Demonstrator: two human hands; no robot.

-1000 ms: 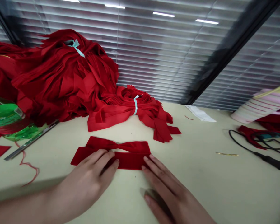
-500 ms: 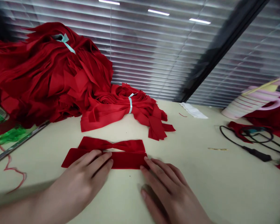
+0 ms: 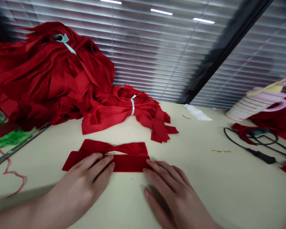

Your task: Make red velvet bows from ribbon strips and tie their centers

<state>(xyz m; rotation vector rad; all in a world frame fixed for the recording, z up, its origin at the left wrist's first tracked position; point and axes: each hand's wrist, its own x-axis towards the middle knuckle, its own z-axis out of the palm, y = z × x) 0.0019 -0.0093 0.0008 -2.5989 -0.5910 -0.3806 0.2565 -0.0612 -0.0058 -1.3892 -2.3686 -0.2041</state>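
A red velvet bow (image 3: pixel 116 148) lies flat on the cream table (image 3: pixel 205 178), with a red velvet strip (image 3: pixel 126 163) just in front of it. My left hand (image 3: pixel 83 187) rests flat with its fingers stretched over the left part of the strip. My right hand (image 3: pixel 173 194) lies flat too, its fingertips touching the strip's right end. Neither hand grips anything.
A big heap of red fabric pieces (image 3: pixel 43 73) and a tied bundle (image 3: pixel 131 109) fill the back left. A green plastic bottle (image 3: pixel 2 130) and a metal ruler (image 3: pixel 19 146) lie at left. A black cable (image 3: pixel 255 146), a gold pin (image 3: pixel 221 151) and stacked pink rolls (image 3: pixel 262 101) sit at right.
The view has shifted a little to the right. Both hands stay flat on the red strip, with the right fingertips drawn slightly closer to its end.
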